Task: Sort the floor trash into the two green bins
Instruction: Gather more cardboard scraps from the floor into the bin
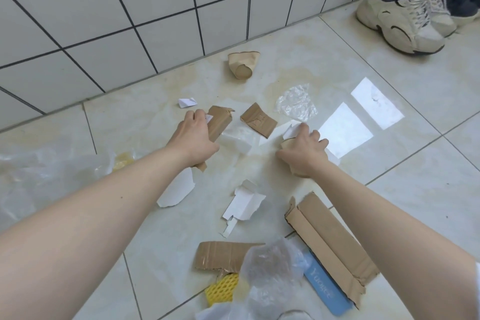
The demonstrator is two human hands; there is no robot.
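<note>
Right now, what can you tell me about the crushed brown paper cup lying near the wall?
The crushed paper cup looks like plain tan paper with no print showing. It lies on its side on the floor tile close to the base of the white tiled wall, its round bottom facing the camera and its flattened, creased mouth toward the wall. Nothing touches it; both hands and the other scraps lie apart, nearer the camera.

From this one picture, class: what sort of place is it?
Probably a tiled indoor corner, perhaps an entryway or washroom: glossy floor tiles, a white tiled wall and sneakers parked against it.
</note>
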